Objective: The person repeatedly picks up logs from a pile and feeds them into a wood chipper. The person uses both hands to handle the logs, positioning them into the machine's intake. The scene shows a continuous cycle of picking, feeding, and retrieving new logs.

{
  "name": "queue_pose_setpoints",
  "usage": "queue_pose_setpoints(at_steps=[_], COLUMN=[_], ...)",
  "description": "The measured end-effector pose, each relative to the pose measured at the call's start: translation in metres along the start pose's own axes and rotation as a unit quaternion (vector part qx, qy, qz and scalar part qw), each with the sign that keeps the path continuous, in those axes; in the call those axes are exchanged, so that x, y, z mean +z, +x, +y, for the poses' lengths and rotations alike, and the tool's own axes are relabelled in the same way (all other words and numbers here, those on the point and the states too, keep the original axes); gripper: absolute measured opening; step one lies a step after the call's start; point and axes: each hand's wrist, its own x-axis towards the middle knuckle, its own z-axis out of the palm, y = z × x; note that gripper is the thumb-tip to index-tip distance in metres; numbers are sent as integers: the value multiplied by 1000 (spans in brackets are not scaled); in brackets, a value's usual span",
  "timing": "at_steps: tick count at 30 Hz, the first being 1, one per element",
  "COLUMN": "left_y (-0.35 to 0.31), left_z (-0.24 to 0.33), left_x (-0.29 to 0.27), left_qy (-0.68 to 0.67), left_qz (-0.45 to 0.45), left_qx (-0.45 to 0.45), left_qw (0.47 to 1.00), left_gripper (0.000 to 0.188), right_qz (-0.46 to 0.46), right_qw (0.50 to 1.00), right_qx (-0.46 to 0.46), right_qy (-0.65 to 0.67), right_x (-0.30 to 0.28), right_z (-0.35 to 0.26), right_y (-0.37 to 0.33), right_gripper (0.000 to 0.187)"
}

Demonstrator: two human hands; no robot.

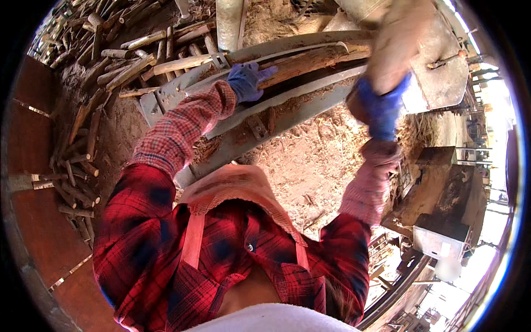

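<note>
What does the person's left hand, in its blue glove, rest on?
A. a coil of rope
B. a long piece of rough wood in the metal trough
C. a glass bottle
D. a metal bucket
B: the left hand grips the end of the rough wood piece that lies along the grey metal trough.

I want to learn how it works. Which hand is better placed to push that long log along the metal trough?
Probably the left hand: it already rests on the log in the trough. The right hand is raised, apart.
</note>
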Motion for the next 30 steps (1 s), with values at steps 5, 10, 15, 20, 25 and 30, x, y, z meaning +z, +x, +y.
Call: queue_pose_setpoints(at_steps=[5, 10, 15, 20, 25, 30], left_y=[30, -47, -193, -289, -349, -344], left_z=[33, 30, 54, 7, -25, -49], left_x=[-33, 6, -24, -87, -77, -111], left_qy=[-20, -215, -865, -826, -781, -785], left_qz=[-113, 130, -171, -199, -126, 54], left_qx=[-32, 48, -44, -60, -83, 74], left_qw=[993, 967, 470, 523, 606, 612], left_gripper=[68, 65, 59, 60, 75, 97], right_qz=[-195, -101, -21, 25, 83, 55], right_qw=[962, 845, 751, 743, 721, 760], right_qx=[189, 336, 358, 399, 273, 164], right_qy=[-16, 404, 554, 537, 631, 627], right_x=[79, 104, 157, 183, 249, 231], right_z=[78, -20, -112, -173, -184, -271], right_y=[-109, -151, -222, -257, -255, -182], right_gripper=[114, 84, 66, 54, 51, 48])
